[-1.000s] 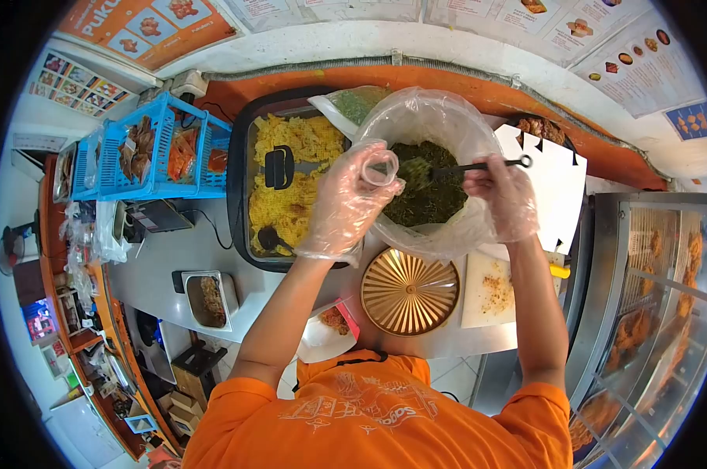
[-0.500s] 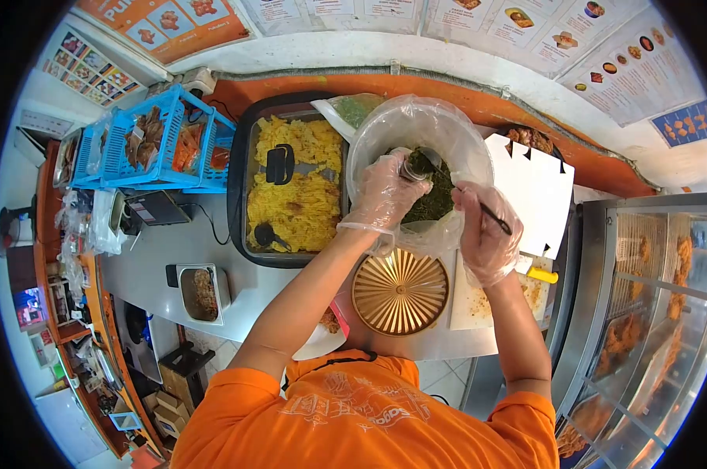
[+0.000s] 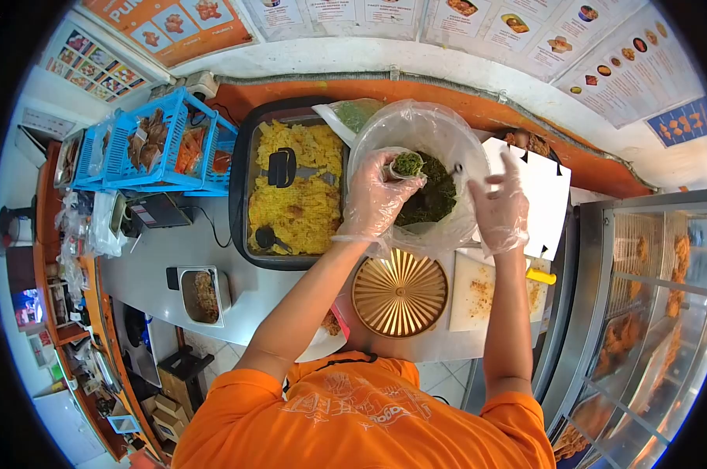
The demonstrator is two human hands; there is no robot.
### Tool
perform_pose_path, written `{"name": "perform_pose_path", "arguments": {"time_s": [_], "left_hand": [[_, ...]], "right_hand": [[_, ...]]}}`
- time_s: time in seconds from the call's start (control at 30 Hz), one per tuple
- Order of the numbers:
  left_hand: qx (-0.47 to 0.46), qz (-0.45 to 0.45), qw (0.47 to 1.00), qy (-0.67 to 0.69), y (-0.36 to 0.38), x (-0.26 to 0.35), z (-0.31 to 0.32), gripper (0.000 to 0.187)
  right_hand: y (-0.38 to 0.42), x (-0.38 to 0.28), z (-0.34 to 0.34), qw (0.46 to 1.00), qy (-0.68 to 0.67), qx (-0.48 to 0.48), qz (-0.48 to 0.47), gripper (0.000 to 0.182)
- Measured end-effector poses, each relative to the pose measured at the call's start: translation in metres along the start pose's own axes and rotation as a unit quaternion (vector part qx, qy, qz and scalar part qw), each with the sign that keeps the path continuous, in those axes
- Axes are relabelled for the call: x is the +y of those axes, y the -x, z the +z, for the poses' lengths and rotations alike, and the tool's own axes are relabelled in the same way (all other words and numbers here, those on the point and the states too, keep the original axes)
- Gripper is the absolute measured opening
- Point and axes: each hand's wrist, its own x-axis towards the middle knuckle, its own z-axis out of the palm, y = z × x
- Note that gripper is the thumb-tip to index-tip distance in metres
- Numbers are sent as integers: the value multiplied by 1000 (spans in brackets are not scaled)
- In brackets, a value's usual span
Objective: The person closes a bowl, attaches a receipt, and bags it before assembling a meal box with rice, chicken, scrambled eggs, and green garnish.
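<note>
My left hand (image 3: 375, 195), in a clear plastic glove, is closed around a small clear cup or bag packed with chopped greens (image 3: 408, 163). It is over a round tub lined with a clear plastic bag (image 3: 469, 141). Dark green chopped leaves (image 3: 439, 199) lie inside the tub. What looks like a spoon's handle end (image 3: 458, 168) shows at the tub's right inner side; the rest cannot be made out. My right hand (image 3: 500, 207), gloved too, has its fingers apart at the tub's right edge and holds nothing.
Left of the tub stands a black pan of yellow food (image 3: 291, 211) with black-handled scoops. A gold ribbed lid (image 3: 400, 293) lies in front. At the right are a white cutting board (image 3: 471, 305), a yellow-handled knife (image 3: 541, 277) and a glass food cabinet (image 3: 642, 313). Blue baskets (image 3: 162, 176) stand left.
My right hand has let go of the dark spoon handle, opened and moved slightly up and right. The small container in my left hand now shows its green filling facing up.
</note>
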Motion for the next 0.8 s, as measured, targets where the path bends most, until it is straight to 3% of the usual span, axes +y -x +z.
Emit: {"name": "perform_pose_path", "arguments": {"time_s": [0.07, 0.1, 0.13, 0.17, 0.33, 0.4, 0.5, 0.7, 0.77, 0.8], "left_hand": [[9, 39, 999, -24, 1, -10, 3, 39], [20, 76, 996, -46, 1, -10, 4, 38], [18, 75, 996, -48, 3, -11, 6, 38], [2, 52, 997, -58, 5, -11, 8, 38], [-57, -59, 996, -30, 9, 13, 8, 41], [-120, -174, 959, 186, 6, 16, 4, 37], [-125, -251, 950, 134, 0, 12, -3, 38], [-135, -307, 903, 267, 1, 3, -1, 34], [-146, -322, 886, 300, 0, 2, -2, 34], [-146, -327, 887, 291, 0, 2, -2, 33]], "right_hand": [[0, -8, 1, 995, -33, 95, -6, 29], [2, -8, 5, 998, -56, 12, -38, 32], [5, -12, 10, 970, -206, -111, 61, 32], [8, -18, 15, 896, -347, -227, 159, 33], [2, 2, 36, 817, -470, -236, 236, 29], [0, 8, 34, 786, -498, -251, 266, 28], [0, 15, 36, 770, -519, -245, 278, 25], [-3, 14, 27, 746, -553, -244, 279, 26], [-5, 14, 25, 667, -620, -234, 341, 26], [-5, 14, 26, 665, -620, -234, 343, 26]]}}
